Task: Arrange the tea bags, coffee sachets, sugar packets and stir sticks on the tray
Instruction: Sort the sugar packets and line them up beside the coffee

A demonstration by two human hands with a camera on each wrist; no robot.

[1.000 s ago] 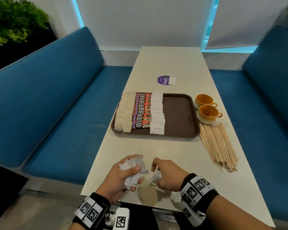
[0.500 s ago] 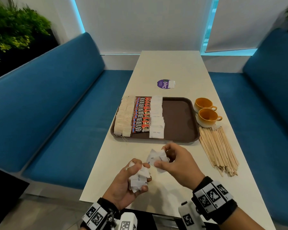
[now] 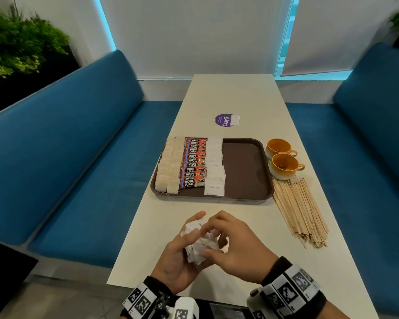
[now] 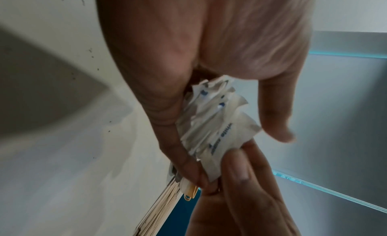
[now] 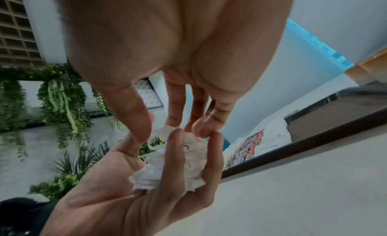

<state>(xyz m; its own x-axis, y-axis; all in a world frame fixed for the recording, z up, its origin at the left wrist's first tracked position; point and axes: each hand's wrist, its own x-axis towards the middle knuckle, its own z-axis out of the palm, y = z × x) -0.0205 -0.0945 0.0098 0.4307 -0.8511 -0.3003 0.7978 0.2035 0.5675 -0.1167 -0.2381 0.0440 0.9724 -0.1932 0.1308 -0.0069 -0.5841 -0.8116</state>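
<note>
A brown tray [image 3: 247, 171] lies mid-table with three rows on its left half: beige tea bags [image 3: 169, 165], red coffee sachets [image 3: 194, 163] and white sugar packets [image 3: 214, 166]. My left hand [image 3: 182, 252] is palm up near the table's front edge and grips a bunch of white sugar packets [image 3: 198, 247] [image 4: 215, 123] [image 5: 178, 161]. My right hand [image 3: 230, 242] reaches over from the right, its fingertips pinching that same bunch. Wooden stir sticks [image 3: 300, 208] lie in a pile on the table right of the tray.
Two orange cups [image 3: 282, 157] stand between the tray's right edge and the sticks. A purple round sticker [image 3: 226, 120] is on the table behind the tray. Blue benches flank the table on both sides. The tray's right half is bare.
My right hand, which held a few packets apart from the left, has come left and down onto the bunch in my left palm. The packets are now gathered together.
</note>
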